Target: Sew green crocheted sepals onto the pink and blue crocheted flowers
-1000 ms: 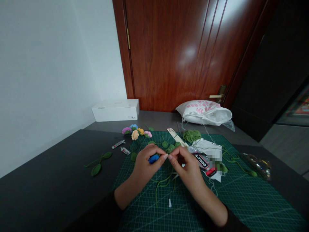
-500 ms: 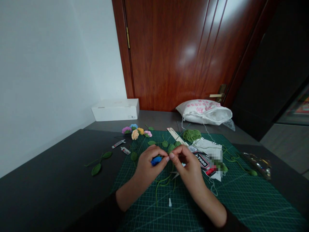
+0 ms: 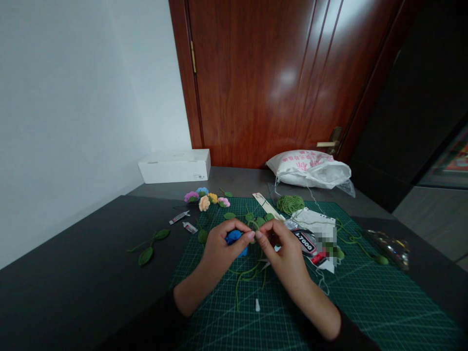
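Observation:
Over the green cutting mat [image 3: 285, 317], my left hand [image 3: 218, 249] is closed around a blue crocheted flower [image 3: 233, 237], whose petals show between thumb and fingers. My right hand [image 3: 287, 253] pinches close to the left fingertips, at the flower's green yarn stem [image 3: 255, 224]. What lies exactly between the right fingertips is hidden. Behind and below the hands are green crocheted leaves [image 3: 249, 217] and loose green yarn strands [image 3: 237, 287]. Scissors [image 3: 265, 263] show partly beneath the right hand.
Several colourful crocheted flowers [image 3: 204, 203], glue tubes [image 3: 189, 227] and a leaf sprig [image 3: 146, 256] lie leftward. Behind are a yarn skein [image 3: 290, 204], a white box [image 3: 175, 165] and a white sack [image 3: 309, 168]. A small white cap [image 3: 257, 305] sits in front.
The blue flower has turned in my left hand, and more of it shows. A green strand now arches above the fingertips. Both hands stay nearly in place.

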`<state>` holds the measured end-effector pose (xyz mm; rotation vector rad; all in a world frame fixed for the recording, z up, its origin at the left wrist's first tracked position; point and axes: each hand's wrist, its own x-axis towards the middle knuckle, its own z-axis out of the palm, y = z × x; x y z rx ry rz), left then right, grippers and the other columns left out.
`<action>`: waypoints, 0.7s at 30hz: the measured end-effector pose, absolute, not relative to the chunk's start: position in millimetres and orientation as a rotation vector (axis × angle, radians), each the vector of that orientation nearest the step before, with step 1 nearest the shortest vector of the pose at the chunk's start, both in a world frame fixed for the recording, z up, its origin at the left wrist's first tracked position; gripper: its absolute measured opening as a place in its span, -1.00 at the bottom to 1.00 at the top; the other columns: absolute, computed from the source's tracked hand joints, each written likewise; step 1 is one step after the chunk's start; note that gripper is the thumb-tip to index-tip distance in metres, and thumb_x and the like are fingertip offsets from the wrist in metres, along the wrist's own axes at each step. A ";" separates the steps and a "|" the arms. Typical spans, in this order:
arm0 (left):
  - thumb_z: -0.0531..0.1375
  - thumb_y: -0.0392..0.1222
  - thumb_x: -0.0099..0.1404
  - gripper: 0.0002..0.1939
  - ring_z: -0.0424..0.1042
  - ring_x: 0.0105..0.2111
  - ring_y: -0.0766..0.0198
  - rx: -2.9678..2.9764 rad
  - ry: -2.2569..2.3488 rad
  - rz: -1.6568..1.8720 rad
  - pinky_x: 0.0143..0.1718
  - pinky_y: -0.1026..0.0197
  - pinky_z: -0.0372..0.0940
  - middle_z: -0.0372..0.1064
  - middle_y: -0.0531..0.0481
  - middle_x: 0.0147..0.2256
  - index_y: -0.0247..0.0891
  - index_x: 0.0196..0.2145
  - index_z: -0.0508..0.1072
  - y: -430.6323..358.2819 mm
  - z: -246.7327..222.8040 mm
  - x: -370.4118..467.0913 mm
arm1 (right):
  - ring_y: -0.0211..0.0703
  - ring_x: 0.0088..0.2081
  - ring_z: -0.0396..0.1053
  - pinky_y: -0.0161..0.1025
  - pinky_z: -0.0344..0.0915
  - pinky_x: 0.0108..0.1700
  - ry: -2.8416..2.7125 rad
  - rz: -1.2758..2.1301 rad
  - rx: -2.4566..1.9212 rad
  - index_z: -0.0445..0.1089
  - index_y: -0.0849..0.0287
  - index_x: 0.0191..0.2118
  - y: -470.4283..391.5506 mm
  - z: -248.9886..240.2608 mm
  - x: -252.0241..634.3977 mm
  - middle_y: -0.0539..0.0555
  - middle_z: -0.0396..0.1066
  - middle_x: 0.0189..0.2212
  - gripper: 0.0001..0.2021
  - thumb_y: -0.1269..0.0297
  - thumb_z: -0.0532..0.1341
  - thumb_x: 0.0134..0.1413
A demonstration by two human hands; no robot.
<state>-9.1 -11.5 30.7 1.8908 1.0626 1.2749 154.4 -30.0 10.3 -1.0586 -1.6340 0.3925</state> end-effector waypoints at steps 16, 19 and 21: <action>0.33 -0.28 0.19 -0.65 0.52 -0.23 0.22 1.839 1.022 1.398 -0.13 0.16 0.40 0.58 0.00 -0.19 -0.12 -0.05 0.57 -10.6 24.6 -11.5 | -0.22 -0.45 0.28 -0.29 0.23 -0.41 -1.518 0.747 -0.982 0.35 0.14 -0.32 -27.6 8.9 156.7 -0.04 0.31 -0.49 -0.83 0.16 0.21 0.22; 0.31 -0.26 0.20 -0.65 0.53 -0.28 0.23 1.803 1.010 1.391 -0.14 0.15 0.43 0.59 0.03 -0.28 -0.11 -0.03 0.57 -12.4 25.4 -11.6 | -0.25 -0.48 0.28 -0.30 0.23 -0.43 -1.463 0.865 -0.919 0.38 0.15 -0.30 -24.2 8.7 159.1 -0.04 0.34 -0.49 -0.78 0.09 0.23 0.20; 0.31 -0.26 0.21 -0.70 0.54 -0.27 0.22 1.766 0.997 1.376 -0.15 0.15 0.43 0.59 0.02 -0.26 -0.12 -0.08 0.59 -13.3 26.7 -11.4 | -0.26 -0.49 0.29 -0.31 0.24 -0.44 -1.464 0.937 -0.901 0.41 0.16 -0.25 -22.0 9.0 161.5 -0.02 0.38 -0.47 -0.74 0.05 0.24 0.18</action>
